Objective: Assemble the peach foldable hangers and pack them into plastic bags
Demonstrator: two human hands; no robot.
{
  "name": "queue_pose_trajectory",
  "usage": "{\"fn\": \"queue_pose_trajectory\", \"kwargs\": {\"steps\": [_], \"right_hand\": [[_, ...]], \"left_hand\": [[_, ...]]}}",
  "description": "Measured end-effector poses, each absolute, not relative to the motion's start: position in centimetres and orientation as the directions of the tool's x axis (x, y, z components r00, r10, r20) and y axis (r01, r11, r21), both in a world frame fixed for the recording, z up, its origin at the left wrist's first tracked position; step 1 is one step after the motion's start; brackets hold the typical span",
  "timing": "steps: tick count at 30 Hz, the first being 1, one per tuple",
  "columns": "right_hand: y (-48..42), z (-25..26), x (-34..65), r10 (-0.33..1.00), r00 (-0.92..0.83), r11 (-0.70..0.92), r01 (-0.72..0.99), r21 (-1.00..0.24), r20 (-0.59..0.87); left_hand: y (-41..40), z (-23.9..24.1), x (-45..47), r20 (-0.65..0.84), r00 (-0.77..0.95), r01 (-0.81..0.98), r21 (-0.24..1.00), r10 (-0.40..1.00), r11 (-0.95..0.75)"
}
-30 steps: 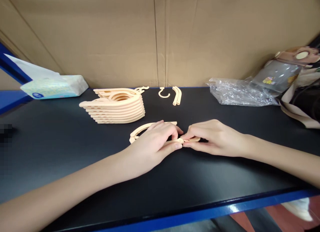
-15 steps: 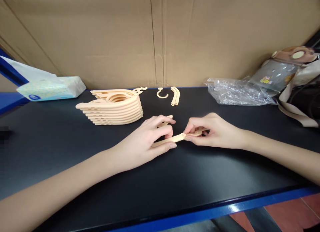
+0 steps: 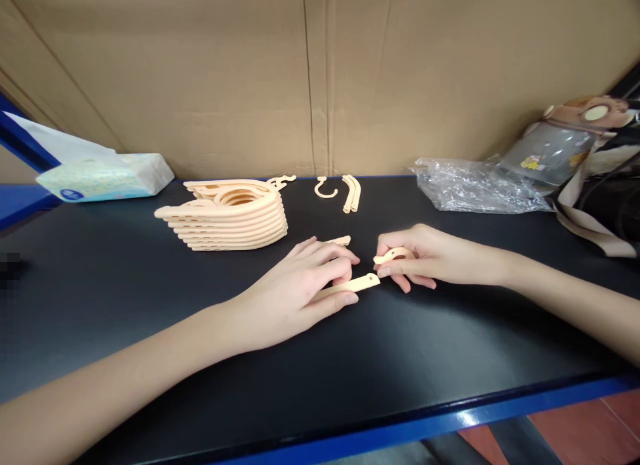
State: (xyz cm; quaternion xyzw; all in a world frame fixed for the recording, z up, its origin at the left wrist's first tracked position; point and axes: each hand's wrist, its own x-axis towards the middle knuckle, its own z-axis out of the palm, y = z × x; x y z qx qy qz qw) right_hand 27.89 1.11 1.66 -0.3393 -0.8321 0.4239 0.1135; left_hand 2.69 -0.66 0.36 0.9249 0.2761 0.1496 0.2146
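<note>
My left hand [image 3: 300,288] is closed on a cream plastic hanger arm [image 3: 363,284], whose holed end sticks out to the right past the thumb. Another cream piece [image 3: 341,241] shows just beyond the fingers; most of it is hidden by the hand. Between the thumb and fingers of my right hand [image 3: 425,258] is a small curved cream hanger hook [image 3: 397,254], partly covered. A small gap separates the hook from the holed end of the arm. Behind the left hand stands a stack of cream plastic hangers [image 3: 230,218].
A loose hook [image 3: 326,188] and slim curved pieces [image 3: 352,194] lie at the back of the black table [image 3: 320,398]. A tissue pack [image 3: 107,178] is at the left. Clear plastic wrap [image 3: 475,185], a bottle [image 3: 555,148] and a strap [image 3: 583,218] occupy the right. Cardboard [image 3: 225,78] stands behind.
The hook in my right hand has come away from the hanger arm's end and turned, its tip now raised and pointing left. My left hand has shifted slightly right with the arm.
</note>
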Motion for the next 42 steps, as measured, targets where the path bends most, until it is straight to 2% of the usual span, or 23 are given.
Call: {"fn": "queue_pose_trajectory", "kwargs": {"steps": [5,9,13,21,29,37,42], "right_hand": [[0.8,1.6,27.7,0.7,-0.714,0.509,0.498,-0.702,0.001],[0.6,1.7,27.5,0.675,-0.735,0.577,0.474,-0.665,0.061],[0.4,1.9,27.5,0.664,-0.747,0.578,0.485,-0.656,0.033],[0.2,1.9,27.3,0.651,-0.759,0.53,0.454,-0.717,0.001],[-0.1,1.5,26.9,0.664,-0.748,0.569,0.495,-0.657,0.011],[-0.3,1.1,26.8,0.637,-0.759,0.706,0.508,-0.494,0.131],[-0.4,0.6,27.0,0.614,-0.765,0.788,0.579,-0.209,0.196]], "left_hand": [[-0.6,0.5,2.6,0.168,0.809,0.441,0.46,0.563,-0.771],[-0.6,0.5,2.6,0.201,0.81,0.423,0.451,0.551,-0.786],[-0.7,0.5,2.7,0.226,0.801,0.413,0.46,0.554,-0.786],[-0.6,0.2,2.6,0.23,0.785,0.434,0.459,0.575,-0.775],[-0.6,0.1,2.6,0.232,0.784,0.434,0.459,0.576,-0.776],[-0.9,0.3,2.6,0.226,0.78,0.433,0.478,0.583,-0.764],[-0.9,0.3,2.6,0.226,0.791,0.425,0.465,0.568,-0.777]]}}
